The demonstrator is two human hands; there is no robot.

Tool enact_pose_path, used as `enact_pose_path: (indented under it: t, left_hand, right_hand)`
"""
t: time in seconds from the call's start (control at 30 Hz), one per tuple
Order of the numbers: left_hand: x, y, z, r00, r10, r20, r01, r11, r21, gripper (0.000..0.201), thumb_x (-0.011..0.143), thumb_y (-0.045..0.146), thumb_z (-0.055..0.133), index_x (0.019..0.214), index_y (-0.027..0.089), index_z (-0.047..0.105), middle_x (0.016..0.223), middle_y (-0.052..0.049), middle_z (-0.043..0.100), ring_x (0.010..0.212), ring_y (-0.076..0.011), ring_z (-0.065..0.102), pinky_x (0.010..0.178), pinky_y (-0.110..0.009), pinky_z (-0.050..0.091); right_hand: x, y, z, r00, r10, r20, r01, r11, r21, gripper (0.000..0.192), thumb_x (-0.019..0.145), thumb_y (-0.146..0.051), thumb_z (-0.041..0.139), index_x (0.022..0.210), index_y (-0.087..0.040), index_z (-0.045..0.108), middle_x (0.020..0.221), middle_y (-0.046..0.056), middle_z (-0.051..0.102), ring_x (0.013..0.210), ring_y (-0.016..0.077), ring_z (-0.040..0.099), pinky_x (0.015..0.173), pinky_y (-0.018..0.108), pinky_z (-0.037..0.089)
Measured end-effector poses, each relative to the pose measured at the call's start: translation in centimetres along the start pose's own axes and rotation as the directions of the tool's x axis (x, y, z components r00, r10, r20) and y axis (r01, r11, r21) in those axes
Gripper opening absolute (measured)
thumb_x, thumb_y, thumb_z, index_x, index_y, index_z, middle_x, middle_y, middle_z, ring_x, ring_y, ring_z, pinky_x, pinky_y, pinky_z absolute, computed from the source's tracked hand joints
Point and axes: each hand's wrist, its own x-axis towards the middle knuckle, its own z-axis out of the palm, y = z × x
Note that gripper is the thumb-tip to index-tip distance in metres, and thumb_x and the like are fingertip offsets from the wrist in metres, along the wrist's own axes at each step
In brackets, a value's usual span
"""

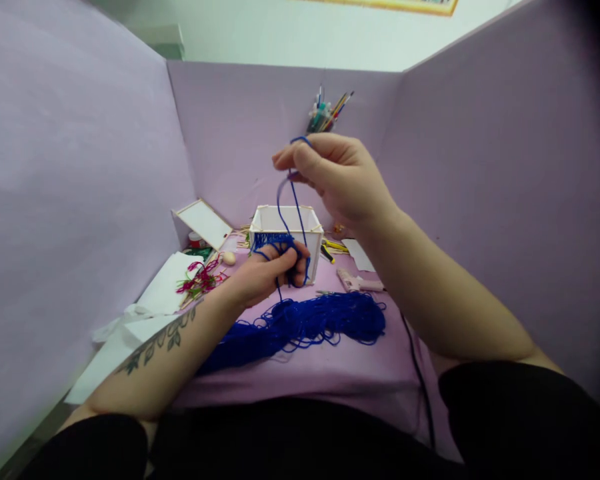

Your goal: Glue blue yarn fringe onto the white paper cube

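Blue yarn (285, 200) stretched between raised right hand (330, 177) and left hand (270, 270).

Box at the middle of the tabletop, yarn in front of it.
The box (286, 235) stands behind the yarn heap (300, 323). The left hand (267, 270) is at its front wall, the right hand (337, 175) above it. A glue gun (357, 282) lies right of the box, a pen cup (325, 113) behind.

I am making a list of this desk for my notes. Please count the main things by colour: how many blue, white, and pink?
Blue: 1, the blue yarn
White: 2, the white box and the white panel
Pink: 1, the pink glue gun
Total: 4
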Motion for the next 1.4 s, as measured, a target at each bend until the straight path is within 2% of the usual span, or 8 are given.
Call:
enact_pose_path:
  t: [0.2,0.4,0.6,0.8,1.03,1.2,1.3,1.4]
  left_hand:
    - [-0.7,5.0,-1.9,0.948,0.169,-0.271,-0.198,0.977,-0.083,0.023,0.092,0.032,0.058,0.075,0.018,0.052,0.053,0.008,0.035,0.035,-0.0021,0.024,0.034,-0.015,0.021]
    - [-1.9,10.4,-2.9,0.833,0.333,-0.442,-0.381,0.924,-0.021,0.03,0.099,0.032,0.044,0.071,0.02,0.049,0.048,0.006,0.029,0.037,-0.0056,0.017,0.033,-0.02,0.012]
    - [-2.7,12.8,-3.2,0.8,0.394,-0.452,-0.433,0.901,0.019,0.036,0.102,0.026,0.032,0.071,0.018,0.049,0.048,0.006,0.031,0.038,-0.0041,0.016,0.034,-0.017,0.013]
    - [-3.1,13.2,-1.1,0.815,0.448,-0.367,-0.472,0.881,0.028,0.039,0.103,0.028,0.027,0.071,0.017,0.047,0.047,0.006,0.031,0.037,-0.0027,0.021,0.033,-0.012,0.015]
    - [-3.4,13.3,0.2,0.794,0.494,-0.354,-0.525,0.851,0.007,0.04,0.103,0.026,0.028,0.07,0.017,0.049,0.046,0.006,0.031,0.036,-0.0028,0.023,0.032,-0.013,0.015]
    - [-3.6,7.4,-2.2,0.874,0.325,-0.36,-0.223,0.928,0.297,0.03,0.092,0.026,0.052,0.065,0.016,0.059,0.043,0.005,0.031,0.035,-0.0047,0.024,0.032,-0.015,0.019]
    - [-3.1,2.3,-3.2,0.93,0.158,-0.332,0.07,0.811,0.581,0.018,0.077,0.027,0.071,0.064,0.016,0.066,0.048,0.001,0.048,0.041,-0.009,0.04,0.036,-0.018,0.027]
    - [-1.5,-0.2,-3.0,0.976,0.173,-0.128,-0.021,0.668,0.744,0.026,0.071,0.016,0.073,0.049,0.017,0.059,0.046,0.0,0.05,0.045,-0.0098,0.04,0.041,-0.02,0.025]
  right_hand:
    - [-4.6,4.8,-0.7,0.961,0.198,0.192,-0.187,0.979,-0.077,0.023,0.086,-0.038,0.059,0.09,-0.017,0.069,0.085,0.003,0.067,0.084,0.0145,0.062,0.073,0.026,0.051]
    - [-11.2,11.5,1.2,0.752,0.521,0.403,-0.417,0.85,-0.32,0.03,0.088,-0.028,0.057,0.114,-0.016,0.064,0.113,0.011,0.067,0.101,0.0194,0.063,0.089,0.035,0.05]
    - [-16.6,9.7,0.2,0.558,0.311,0.769,-0.193,0.95,-0.244,0.026,0.087,-0.032,0.061,0.108,-0.019,0.069,0.109,0.009,0.069,0.1,0.0194,0.063,0.09,0.032,0.047]
    - [-15.5,11.2,0.5,0.75,0.54,0.382,-0.354,0.816,-0.458,0.035,0.087,-0.03,0.056,0.119,-0.017,0.065,0.072,0.001,0.062,0.062,0.0133,0.052,0.059,0.025,0.039]
    - [-12.5,17.0,2.3,0.641,0.485,0.595,-0.173,0.846,-0.504,0.02,0.081,-0.027,0.058,0.079,-0.013,0.072,0.076,0.003,0.063,0.071,0.0138,0.052,0.066,0.024,0.038]
    - [-13.5,18.8,-2.8,0.656,0.596,0.463,-0.321,0.775,-0.544,0.027,0.083,-0.034,0.054,0.088,-0.013,0.07,0.08,0.003,0.066,0.074,0.0163,0.056,0.068,0.026,0.041]
    - [-15.0,19.2,-6.1,0.699,0.621,0.355,-0.322,0.716,-0.619,0.026,0.085,-0.032,0.053,0.091,-0.013,0.071,0.084,0.006,0.068,0.078,0.0183,0.058,0.073,0.029,0.043]
    - [-16.3,18.5,-7.7,0.715,0.621,0.322,-0.32,0.7,-0.638,0.024,0.084,-0.026,0.054,0.094,-0.014,0.072,0.093,0.009,0.071,0.085,0.0202,0.061,0.079,0.031,0.045]
